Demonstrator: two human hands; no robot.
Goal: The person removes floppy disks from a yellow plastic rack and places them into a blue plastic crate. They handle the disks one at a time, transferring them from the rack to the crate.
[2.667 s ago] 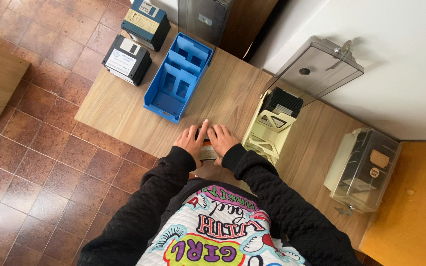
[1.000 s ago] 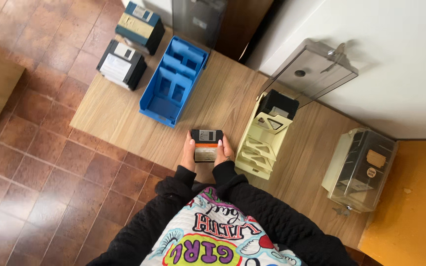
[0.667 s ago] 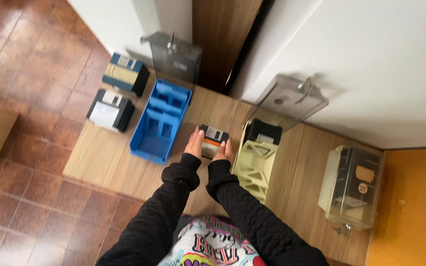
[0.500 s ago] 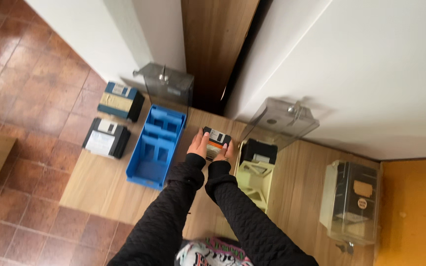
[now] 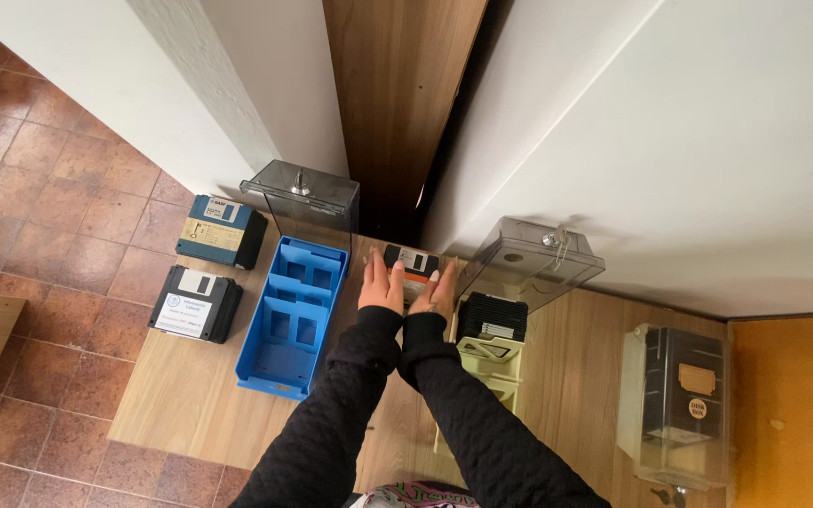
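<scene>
Left hand: the left hand [image 5: 382, 285] lies with fingers stretched flat on the left half of a black floppy disk [image 5: 410, 266]; it presses rather than clasps, so no closed grip.
Right hand: the right hand [image 5: 436, 292] lies the same way on the disk's right half, fingers extended and open, just beside the left hand.
Disk: it lies at the far edge of the table [image 5: 190, 395], between the blue box and the beige box, close to the wall gap.
Blue box: an open blue disk box [image 5: 292, 318] with empty compartments, its smoky clear lid [image 5: 305, 199] standing up at the far edge.
Beige box: an open beige disk box [image 5: 488, 362] to the right of the hands, a row of black disks in its far end, clear lid [image 5: 529, 261] tilted back.
Closed box: a third box [image 5: 677, 404] with lid shut, near the right edge.
Disk stacks: two stacks [image 5: 207, 263] at the far left corner.
Surface: light wood-grain table.
Room: reddish floor tiles [image 5: 39, 188] to the left, white walls beyond, a wooden panel [image 5: 397, 94] between them, an orange surface to the right.
</scene>
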